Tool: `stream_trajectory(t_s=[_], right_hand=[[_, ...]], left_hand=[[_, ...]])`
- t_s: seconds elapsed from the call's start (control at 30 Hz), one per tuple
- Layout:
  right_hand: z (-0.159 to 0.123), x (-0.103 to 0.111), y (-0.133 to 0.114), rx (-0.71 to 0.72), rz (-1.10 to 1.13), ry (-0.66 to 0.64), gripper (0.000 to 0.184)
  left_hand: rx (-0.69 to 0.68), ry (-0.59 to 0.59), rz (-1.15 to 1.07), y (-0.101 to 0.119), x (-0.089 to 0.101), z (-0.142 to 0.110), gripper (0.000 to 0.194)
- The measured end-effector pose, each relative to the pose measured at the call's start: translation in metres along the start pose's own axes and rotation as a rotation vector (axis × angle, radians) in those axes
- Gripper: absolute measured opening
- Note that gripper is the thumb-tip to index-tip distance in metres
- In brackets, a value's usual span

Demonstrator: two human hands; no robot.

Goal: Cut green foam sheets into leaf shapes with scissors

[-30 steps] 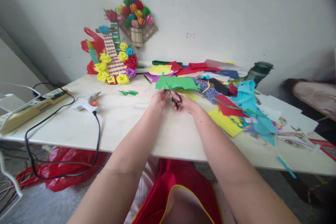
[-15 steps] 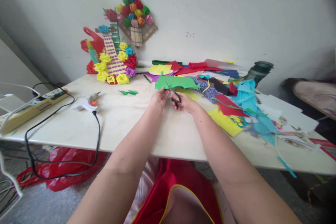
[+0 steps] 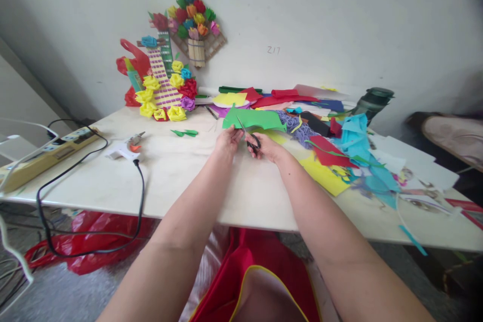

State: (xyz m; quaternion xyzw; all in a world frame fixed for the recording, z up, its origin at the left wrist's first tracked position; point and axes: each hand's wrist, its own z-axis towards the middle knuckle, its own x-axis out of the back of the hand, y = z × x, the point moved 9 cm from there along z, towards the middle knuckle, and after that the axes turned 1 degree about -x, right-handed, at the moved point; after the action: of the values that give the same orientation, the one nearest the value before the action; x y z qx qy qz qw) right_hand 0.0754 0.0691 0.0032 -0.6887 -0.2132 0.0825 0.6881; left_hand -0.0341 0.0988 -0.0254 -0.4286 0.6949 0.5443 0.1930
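My left hand pinches the lower left edge of a sheet of green paper, held a little above the white table. In my right hand is a pair of scissors with black handles, and its blades lie against the green paper near my left fingertips. The paper's lower edge is cut in a curve, and a small point sticks up at its upper left. To the left, small green paper leaves rest on the table.
A glue gun with its black cord and a power strip lie at left. Paper flowers stand behind. On the right are purple shredded paper, yellow paper, blue crepe paper and a dark bottle.
Almost nothing differs. The scissor blades have shifted very slightly against the green paper, while both hands keep their places.
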Motion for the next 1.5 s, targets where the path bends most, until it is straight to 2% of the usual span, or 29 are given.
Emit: stream_trajectory(t_s=[0.33,0.63,1.2,1.5], right_hand=[[0.002,-0.001,0.003,-0.02,-0.044,-0.012,0.027],[0.002,-0.002,0.003,-0.019,-0.042,-0.035,0.025],[-0.001,-0.001,0.0,-0.047,-0.036,-0.038,0.023],[-0.002,-0.001,-0.001,-0.046,-0.051,-0.039,0.022]], left_hand=[[-0.075,0.036,0.024,0.008,0.003,-0.002,0.009],[-0.142,-0.001,0.085,0.013,0.004,0.002,0.013],[-0.162,-0.083,0.186,0.02,0.002,0.001,0.01],[-0.165,-0.074,0.244,0.02,0.002,0.001,0.007]])
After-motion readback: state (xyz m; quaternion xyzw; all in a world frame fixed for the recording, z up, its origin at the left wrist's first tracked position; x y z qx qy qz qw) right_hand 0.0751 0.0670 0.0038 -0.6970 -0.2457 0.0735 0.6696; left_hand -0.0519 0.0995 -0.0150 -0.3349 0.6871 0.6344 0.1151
